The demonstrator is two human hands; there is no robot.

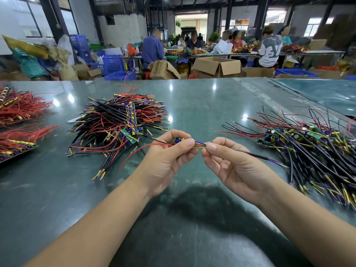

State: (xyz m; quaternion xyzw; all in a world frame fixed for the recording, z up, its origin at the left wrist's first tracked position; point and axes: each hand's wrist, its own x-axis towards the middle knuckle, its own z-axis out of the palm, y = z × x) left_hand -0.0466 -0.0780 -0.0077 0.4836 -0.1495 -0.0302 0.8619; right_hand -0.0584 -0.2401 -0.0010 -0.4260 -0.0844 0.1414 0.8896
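Above the green table (202, 105) I hold one small wired circuit part between both hands. My left hand (165, 160) pinches its blue and yellow component end (178, 140), from which a red wire (146, 148) and a black wire trail left. My right hand (229, 164) pinches the blue and yellow wires (199, 145) right beside the left fingertips. A black sleeve (252, 154) runs from my right hand to the right and ends in blue and yellow tips.
A big heap of wired parts (119, 124) lies at centre left, another heap (312, 145) at the right. Red wire bundles (17, 110) sit at the far left. Beyond the table edge are cardboard boxes (215, 67), blue crates and seated people.
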